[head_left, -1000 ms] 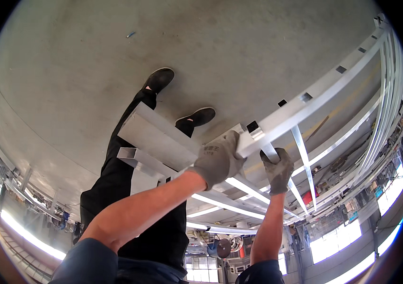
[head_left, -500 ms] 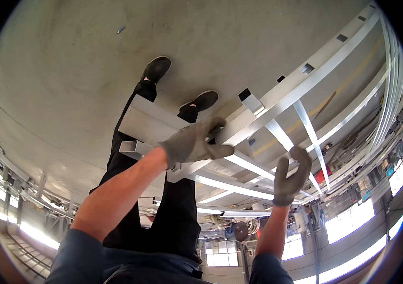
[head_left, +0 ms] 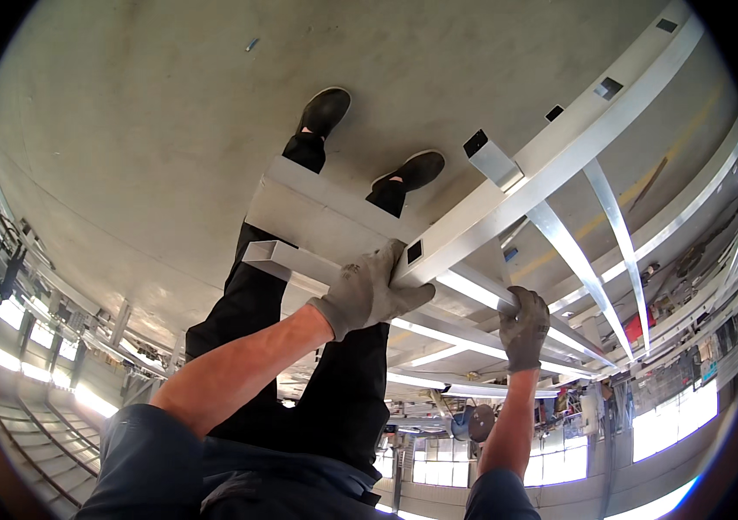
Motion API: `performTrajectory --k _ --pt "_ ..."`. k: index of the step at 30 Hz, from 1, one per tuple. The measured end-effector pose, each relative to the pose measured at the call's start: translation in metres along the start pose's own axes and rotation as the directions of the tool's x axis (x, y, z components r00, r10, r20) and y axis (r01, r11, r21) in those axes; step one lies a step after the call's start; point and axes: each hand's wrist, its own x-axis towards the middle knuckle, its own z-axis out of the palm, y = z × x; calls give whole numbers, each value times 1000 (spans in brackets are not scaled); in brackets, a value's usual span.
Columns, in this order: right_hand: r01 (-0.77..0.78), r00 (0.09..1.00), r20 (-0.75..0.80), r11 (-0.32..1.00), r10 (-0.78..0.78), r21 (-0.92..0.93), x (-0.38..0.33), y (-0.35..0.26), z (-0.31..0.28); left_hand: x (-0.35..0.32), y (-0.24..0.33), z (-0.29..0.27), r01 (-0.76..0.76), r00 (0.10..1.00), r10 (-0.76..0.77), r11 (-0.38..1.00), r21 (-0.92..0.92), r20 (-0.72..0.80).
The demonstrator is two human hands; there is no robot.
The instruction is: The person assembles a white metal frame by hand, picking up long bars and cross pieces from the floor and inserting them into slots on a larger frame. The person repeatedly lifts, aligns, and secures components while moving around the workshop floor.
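My left hand (head_left: pixel 371 291), in a grey work glove, is closed around the open end of a long square metal tube (head_left: pixel 559 156) that runs up to the right. My right hand (head_left: pixel 523 326), also gloved, grips a thinner metal bar (head_left: pixel 473 295) lower in the same frame. Both forearms come in from below. A wide flat metal section (head_left: pixel 317 217) and another square tube (head_left: pixel 278 257) lie just left of my left hand, in front of my dark trousers. A short tube stub (head_left: pixel 495 161) stands on the long tube.
My black shoes (head_left: pixel 326 108) (head_left: pixel 417 169) stand on a grey concrete floor (head_left: pixel 126 130). Diagonal metal bars (head_left: pixel 577 260) join the long tube to further rails (head_left: pixel 698 208) on the right. Bright hall windows (head_left: pixel 663 425) and workshop clutter line the rim.
My right hand left the long tube's end, hung free half a second ago, and now grips the thinner bar lower down. My left hand has stayed at the tube's end.
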Motion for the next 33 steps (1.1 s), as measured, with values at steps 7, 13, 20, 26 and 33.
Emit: performTrajectory --k 7,13,20,26,33 --pt "51 998 -41 999 -50 8 2 3 2 2 -1 10 10 1000 -10 1000 -6 -26" --pt "0 998 -55 1000 0 3 8 -7 9 7 -9 17 -49 987 58 997 63 -153" --pt "-20 997 -75 999 17 -39 4 -16 13 6 -10 11 -41 995 49 994 99 -82" --pt "-61 993 -100 997 57 -40 5 -32 4 2 1 12 -24 1000 23 984 179 5" --pt "57 978 -200 998 -57 -4 27 -55 10 13 8 1 31 992 -60 966 255 108"
